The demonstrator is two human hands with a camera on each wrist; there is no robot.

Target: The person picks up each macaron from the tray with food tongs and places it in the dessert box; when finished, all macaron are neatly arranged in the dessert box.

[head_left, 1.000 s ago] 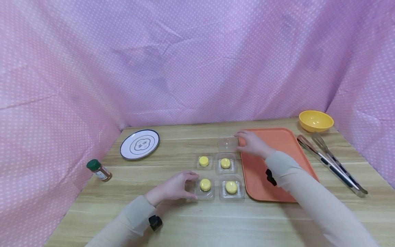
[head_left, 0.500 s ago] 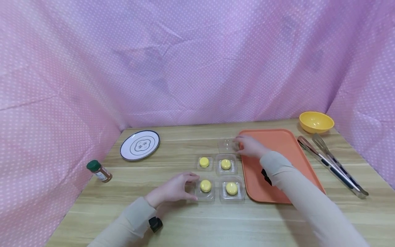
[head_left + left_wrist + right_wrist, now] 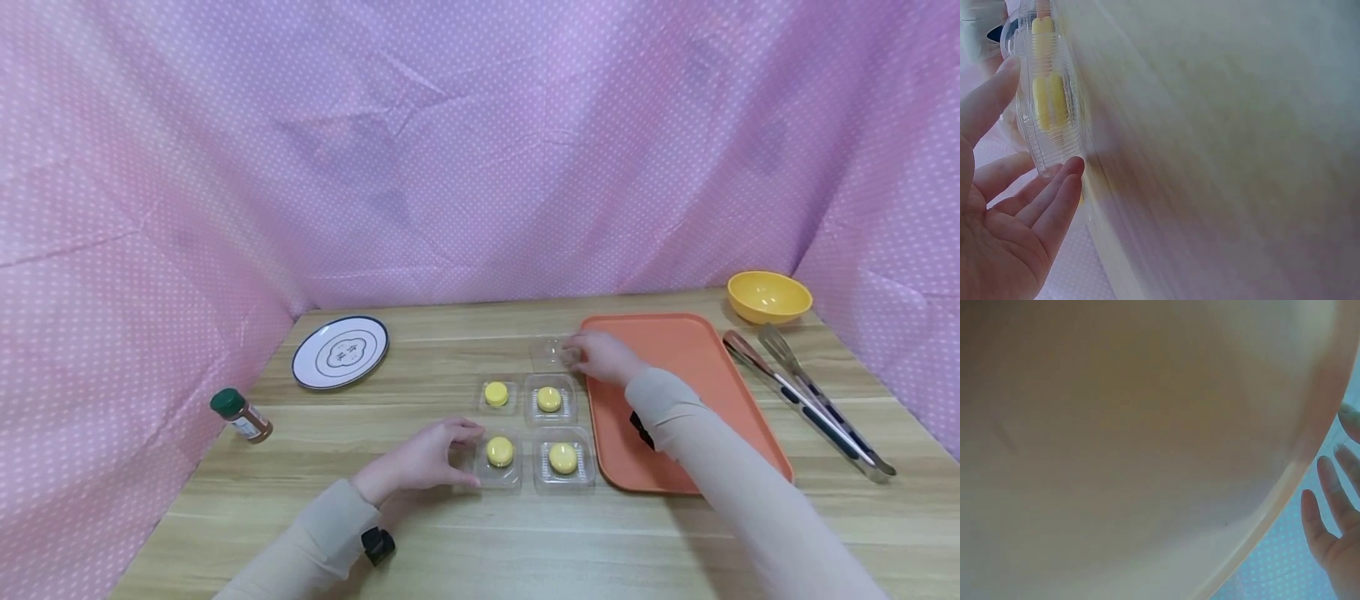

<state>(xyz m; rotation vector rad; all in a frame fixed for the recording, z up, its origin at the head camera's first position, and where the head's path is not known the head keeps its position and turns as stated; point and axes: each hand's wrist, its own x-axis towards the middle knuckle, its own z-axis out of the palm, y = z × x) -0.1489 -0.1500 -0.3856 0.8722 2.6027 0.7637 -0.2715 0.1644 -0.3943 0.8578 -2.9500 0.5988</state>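
My left hand (image 3: 429,454) rests at the left side of a clear plastic box (image 3: 487,479) holding a yellow macaron (image 3: 499,452). Its thumb and fingers spread about the box in the left wrist view, nearly straight. My right hand (image 3: 609,357) reaches over the tray's far left corner, its fingertips at the right edge of another clear box (image 3: 543,354), whose right part they hide. Its fingers look fairly straight in the right wrist view. Between the hands stand several more clear boxes, with macarons (image 3: 549,399) in a two-by-two group with the left hand's box.
An orange tray (image 3: 675,400) lies right of the boxes, under the right forearm. Further right are two pairs of tongs (image 3: 810,400) and a yellow bowl (image 3: 769,297). At left stand a blue-rimmed plate (image 3: 341,353) and a green-capped spice bottle (image 3: 242,415). A pink dotted cloth (image 3: 480,167) hangs behind.
My right hand has shifted slightly left and toward me beside the far clear box. The left hand and the boxes with macarons have stayed in place.
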